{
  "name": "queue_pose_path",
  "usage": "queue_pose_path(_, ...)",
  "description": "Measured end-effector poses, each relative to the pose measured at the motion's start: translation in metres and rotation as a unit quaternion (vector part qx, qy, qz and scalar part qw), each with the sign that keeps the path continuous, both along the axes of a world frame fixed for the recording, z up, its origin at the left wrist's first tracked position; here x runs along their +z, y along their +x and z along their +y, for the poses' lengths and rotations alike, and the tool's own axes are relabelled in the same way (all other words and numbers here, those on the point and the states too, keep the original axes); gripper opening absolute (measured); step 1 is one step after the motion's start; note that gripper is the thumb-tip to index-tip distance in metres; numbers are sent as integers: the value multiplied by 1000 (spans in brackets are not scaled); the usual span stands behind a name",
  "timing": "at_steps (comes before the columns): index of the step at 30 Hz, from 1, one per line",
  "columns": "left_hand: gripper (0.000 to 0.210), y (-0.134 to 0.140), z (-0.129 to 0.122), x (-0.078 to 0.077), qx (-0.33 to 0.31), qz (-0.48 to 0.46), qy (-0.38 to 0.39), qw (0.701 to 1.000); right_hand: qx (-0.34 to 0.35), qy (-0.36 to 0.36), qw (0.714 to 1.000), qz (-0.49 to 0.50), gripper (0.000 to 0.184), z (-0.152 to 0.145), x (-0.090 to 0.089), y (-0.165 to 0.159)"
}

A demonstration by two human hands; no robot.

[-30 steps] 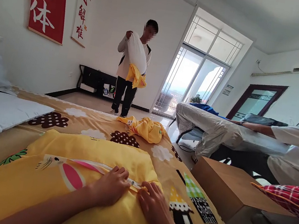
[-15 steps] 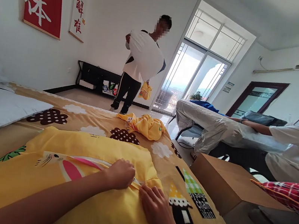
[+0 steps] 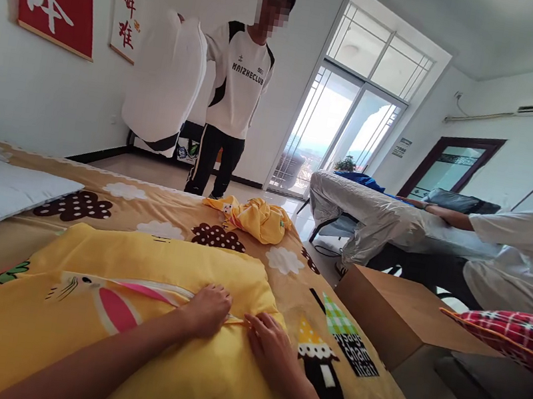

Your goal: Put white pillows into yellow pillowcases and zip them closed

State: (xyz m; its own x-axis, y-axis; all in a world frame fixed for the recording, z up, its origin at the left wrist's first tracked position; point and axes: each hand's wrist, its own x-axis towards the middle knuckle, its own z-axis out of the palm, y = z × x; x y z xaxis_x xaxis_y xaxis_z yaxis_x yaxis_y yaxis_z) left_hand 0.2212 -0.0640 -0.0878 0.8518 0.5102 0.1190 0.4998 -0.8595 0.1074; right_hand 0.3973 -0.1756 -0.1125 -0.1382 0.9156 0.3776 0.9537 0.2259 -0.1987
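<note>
A yellow pillowcase (image 3: 140, 355) with a rabbit print lies plump on the bed, a long zipper seam (image 3: 166, 289) running across its top. My left hand (image 3: 209, 310) is closed over the seam, fingers curled down onto the cloth; the zipper pull does not show. Just right of it, my right hand (image 3: 268, 345) pinches the fabric at the seam's right end with thumb and fingertips. A short stretch of seam shows between the two hands.
Patterned sheet (image 3: 276, 295) covers the bed. A crumpled yellow cloth (image 3: 263, 219) lies at its far edge, a white pillow (image 3: 4, 192) at left. Beyond, a person holds a white pillow (image 3: 161, 82). A cardboard box (image 3: 397, 301), a red plaid cushion (image 3: 512, 336) and a seated person are at right.
The standing person has swung the white pillow from their chest out to the left, and the yellow cloth near their hand has left view. My hands stay at the seam, barely moved.
</note>
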Motion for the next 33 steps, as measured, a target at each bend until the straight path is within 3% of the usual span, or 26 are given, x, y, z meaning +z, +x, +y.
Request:
queue_pose_path(4,17,-1,3,-3,14,-12,-15,1000,-6,12,1000,-27,21,13,-4,1)
queue_pose_path(11,2,-14,8,10,31,-119,-118,985,10,207,961,-185,18,12,-1,-2)
queue_pose_path(16,8,-20,11,13,27,-197,-206,958,22,229,951,-205,22,9,6,4)
queue_pose_path(20,9,-22,9,11,17,-209,-227,951,55,180,971,-146,19,6,15,3)
queue_pose_path(24,7,-22,5,9,9,-218,-212,953,43,109,991,66,19,10,28,-15)
queue_pose_path(26,6,-22,4,7,1,-224,-200,954,7,53,991,125,22,18,32,-27)
queue_pose_path(30,9,-21,3,2,-11,-226,-171,959,-84,-63,985,140,29,35,34,-43)
queue_pose_path(33,13,-22,3,0,-29,-192,-136,971,-85,-127,970,187,26,42,32,-44)
